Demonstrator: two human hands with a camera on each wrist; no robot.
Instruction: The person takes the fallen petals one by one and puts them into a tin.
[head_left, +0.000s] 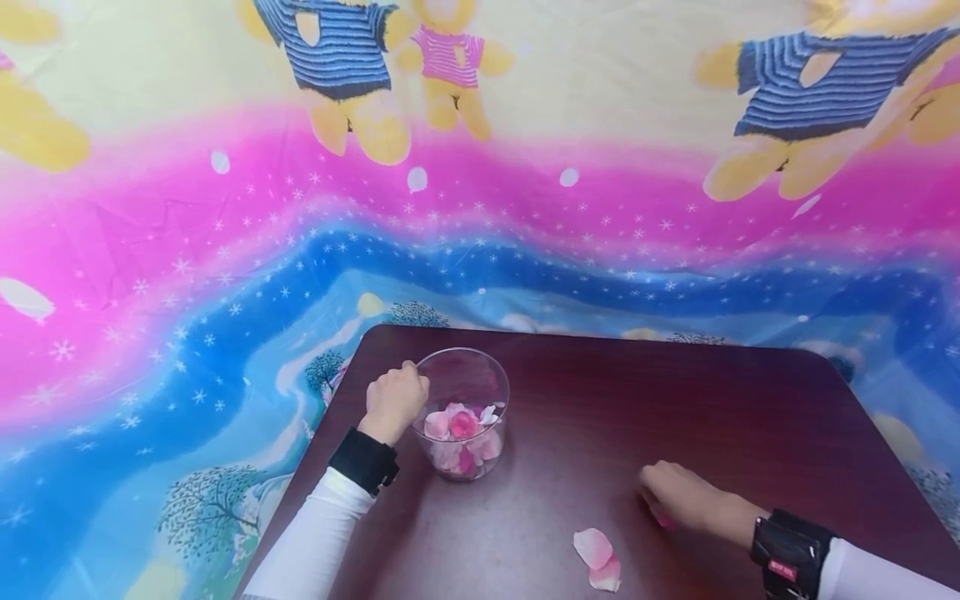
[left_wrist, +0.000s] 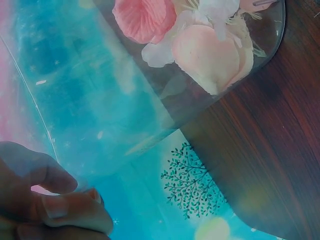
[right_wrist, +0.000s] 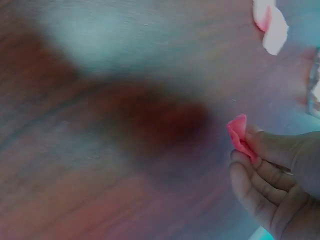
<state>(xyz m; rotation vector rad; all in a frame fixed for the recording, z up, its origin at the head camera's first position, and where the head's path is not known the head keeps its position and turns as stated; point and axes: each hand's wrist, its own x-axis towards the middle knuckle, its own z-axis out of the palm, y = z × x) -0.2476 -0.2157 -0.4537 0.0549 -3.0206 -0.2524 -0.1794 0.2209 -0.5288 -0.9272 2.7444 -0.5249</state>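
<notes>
My left hand (head_left: pixel 395 402) pinches the rim of a clear bowl (head_left: pixel 507 393) standing on the left part of the table. Inside the bowl lie several pink and white petals (head_left: pixel 461 433), among them a darker pink one. The left wrist view shows thumb and fingers curled together at the transparent edge. Over the table to the right, my right hand (head_left: pixel 693 497) pinches a bright pink petal (right_wrist: pixel 240 136) between thumb and fingers. Two pale pink petals (head_left: pixel 595 548) lie overlapping on the table between the bowl and the right hand.
The dark brown wooden table (head_left: pixel 637 392) has rounded far corners. Behind it hangs a printed cloth (head_left: pixel 525 208) with bears, snowflakes and trees, which also shows past the left edge. Black bands (head_left: pixel 365 461) circle both wrists, over white sleeves (head_left: pixel 311 533).
</notes>
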